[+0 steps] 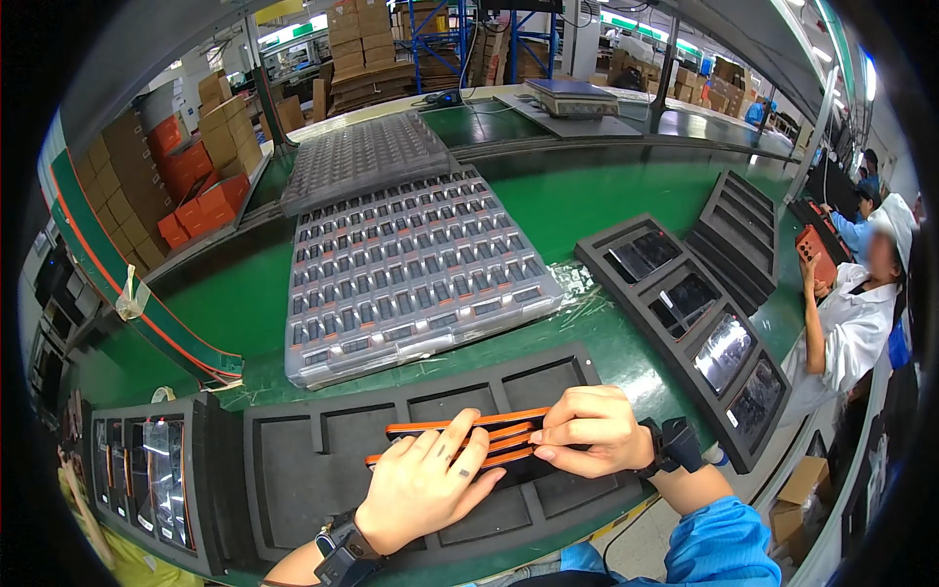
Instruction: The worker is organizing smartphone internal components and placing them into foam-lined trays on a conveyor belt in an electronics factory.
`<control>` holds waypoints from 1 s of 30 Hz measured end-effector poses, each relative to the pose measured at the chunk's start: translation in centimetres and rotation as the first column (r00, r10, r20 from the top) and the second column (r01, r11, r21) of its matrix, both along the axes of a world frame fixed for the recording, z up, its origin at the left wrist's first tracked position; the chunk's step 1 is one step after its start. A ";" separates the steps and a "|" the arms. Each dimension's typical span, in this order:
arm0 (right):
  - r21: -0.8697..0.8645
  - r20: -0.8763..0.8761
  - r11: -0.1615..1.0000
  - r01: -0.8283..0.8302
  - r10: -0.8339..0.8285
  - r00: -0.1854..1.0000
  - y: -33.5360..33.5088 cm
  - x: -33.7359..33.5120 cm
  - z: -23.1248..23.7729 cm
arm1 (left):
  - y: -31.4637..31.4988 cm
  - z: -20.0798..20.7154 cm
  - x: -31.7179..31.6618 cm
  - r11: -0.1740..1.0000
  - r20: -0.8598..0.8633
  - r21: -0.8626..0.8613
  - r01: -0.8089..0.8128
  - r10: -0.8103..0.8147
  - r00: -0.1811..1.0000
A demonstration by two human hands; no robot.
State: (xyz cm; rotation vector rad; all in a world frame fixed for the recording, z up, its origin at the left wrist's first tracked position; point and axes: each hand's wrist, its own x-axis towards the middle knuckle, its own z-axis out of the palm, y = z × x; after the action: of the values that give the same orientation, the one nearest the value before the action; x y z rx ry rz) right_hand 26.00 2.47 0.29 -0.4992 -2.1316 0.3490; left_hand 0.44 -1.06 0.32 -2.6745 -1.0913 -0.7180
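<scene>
Several thin black phones with orange edges (416, 428) are held on their sides above a black foam tray (279, 479). My left hand (421, 486) lies across them, its fingers wrapped over their edges and set between them. At their right end, my right hand (595, 432) pinches the phones with thumb and fingertips. Gaps show between their orange edges, which fan out slightly toward the left. My fingers hide part of the phones and of the tray's compartments below.
To the left, another foam tray (207, 479) holds dark-screened phones. More phones fill a foam tray (675, 338) at right, beside stacked foam trays (738, 235). Clear plastic trays (421, 264) of small dark parts stand beyond. A scale (572, 98) is at the back; a co-worker (861, 313) stands right.
</scene>
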 end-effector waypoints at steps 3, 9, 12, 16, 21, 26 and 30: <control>-0.010 -0.003 1.000 0.007 -0.007 1.000 0.0 0.0 0.0 | 0.0 0.1 0.0 0.999 -0.030 -0.040 -0.020 0.019 0.999; -0.106 -0.066 0.993 -0.057 0.051 0.997 0.1 -0.2 -0.2 | 0.1 -0.1 -0.1 0.997 -0.043 -0.073 -0.023 0.020 0.999; -0.116 -0.062 0.993 -0.033 0.026 0.998 0.1 -0.2 -0.4 | 0.1 -0.1 -0.1 0.998 -0.042 -0.061 -0.019 0.017 0.999; -0.140 -0.037 0.990 0.036 -0.041 0.998 0.2 -0.3 -0.5 | 0.1 -0.2 -0.2 0.998 -0.066 -0.061 -0.026 0.022 0.998; -0.148 -0.028 0.988 0.047 -0.052 0.998 0.1 -0.3 -0.5 | 0.1 -0.2 -0.2 0.998 -0.066 -0.061 -0.021 0.017 0.998; -0.165 0.000 0.982 0.092 -0.093 0.996 0.0 -0.7 -0.7 | 0.2 -0.3 -0.2 0.998 -0.077 -0.059 -0.027 0.022 0.997; -0.158 0.077 0.977 0.141 -0.130 0.988 0.0 -0.9 -0.7 | 0.3 -0.3 -0.2 0.997 -0.071 -0.066 -0.026 0.022 0.997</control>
State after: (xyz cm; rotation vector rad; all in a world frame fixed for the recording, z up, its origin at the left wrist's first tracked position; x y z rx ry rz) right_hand 25.14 2.43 -0.36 -0.7565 -2.1290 0.4366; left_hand 0.20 -0.78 0.03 -2.7149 -1.1472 -0.5887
